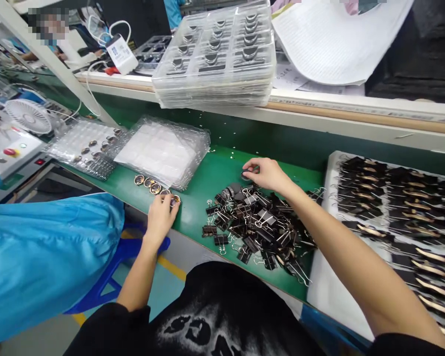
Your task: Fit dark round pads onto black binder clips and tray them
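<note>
My left hand (162, 213) is closed at the near end of a row of round gold-and-black parts (148, 183), its fingertips on the last round part (175, 200). Above the back edge of a heap of black binder clips (252, 222), my right hand (265, 174) pinches a small dark round piece (246, 173). The heap lies on the green bench top (193, 217). Beyond the row sits a stack of clear plastic trays (163, 148) with a white sheet showing through.
On the right, a white foam tray (326, 277) holds rows of clipped parts. A shelf (304, 116) crosses behind, bearing stacked clear trays (215, 54). At left are another tray stack (85, 148), a fan (28, 116) and a person in blue (52, 252).
</note>
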`<state>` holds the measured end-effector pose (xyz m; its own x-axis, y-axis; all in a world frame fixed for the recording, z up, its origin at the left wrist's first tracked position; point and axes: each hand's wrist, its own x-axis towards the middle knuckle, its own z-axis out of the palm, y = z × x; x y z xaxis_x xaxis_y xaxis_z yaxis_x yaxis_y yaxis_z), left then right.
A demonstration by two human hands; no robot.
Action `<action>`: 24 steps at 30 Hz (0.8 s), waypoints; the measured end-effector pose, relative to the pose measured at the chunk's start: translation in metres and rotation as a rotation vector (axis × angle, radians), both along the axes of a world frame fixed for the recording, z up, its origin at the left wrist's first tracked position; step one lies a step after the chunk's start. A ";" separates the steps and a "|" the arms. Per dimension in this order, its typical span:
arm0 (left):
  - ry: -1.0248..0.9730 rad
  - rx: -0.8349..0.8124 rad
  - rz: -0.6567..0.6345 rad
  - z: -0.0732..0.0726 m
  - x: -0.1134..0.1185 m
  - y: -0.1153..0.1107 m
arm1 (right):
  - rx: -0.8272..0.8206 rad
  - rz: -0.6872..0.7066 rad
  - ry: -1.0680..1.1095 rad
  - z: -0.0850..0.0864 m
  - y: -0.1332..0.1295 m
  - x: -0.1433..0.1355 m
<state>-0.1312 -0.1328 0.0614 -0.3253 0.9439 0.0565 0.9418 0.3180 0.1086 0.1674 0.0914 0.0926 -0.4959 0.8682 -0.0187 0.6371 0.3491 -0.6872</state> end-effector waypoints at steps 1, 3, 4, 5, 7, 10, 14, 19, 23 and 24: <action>-0.024 0.017 -0.029 -0.005 0.007 0.000 | 0.006 -0.006 0.034 0.004 -0.003 0.001; -0.077 0.021 -0.112 -0.008 0.023 0.006 | 0.002 -0.023 0.084 0.011 -0.008 0.003; -0.089 0.012 -0.159 -0.008 0.031 0.013 | -0.005 -0.033 0.100 0.014 -0.009 0.004; -0.092 -0.001 -0.209 -0.007 0.038 0.023 | -0.013 -0.048 0.112 0.015 -0.009 0.005; -0.081 -0.020 -0.318 -0.005 0.051 0.050 | -0.032 -0.088 0.127 0.014 -0.006 0.006; -0.102 -0.024 -0.516 -0.004 0.064 0.104 | -0.104 -0.153 0.143 0.007 0.002 0.005; -0.302 -0.009 -0.822 -0.007 0.079 0.175 | -0.244 -0.241 0.168 -0.008 0.019 0.001; -0.487 0.005 -0.919 -0.021 0.102 0.225 | -0.241 -0.346 0.104 -0.023 0.043 0.004; -0.561 0.066 -0.937 -0.034 0.110 0.236 | -0.263 -0.326 0.038 -0.031 0.052 0.011; -0.574 0.088 -0.945 -0.036 0.110 0.237 | -0.280 -0.317 0.020 -0.032 0.052 0.011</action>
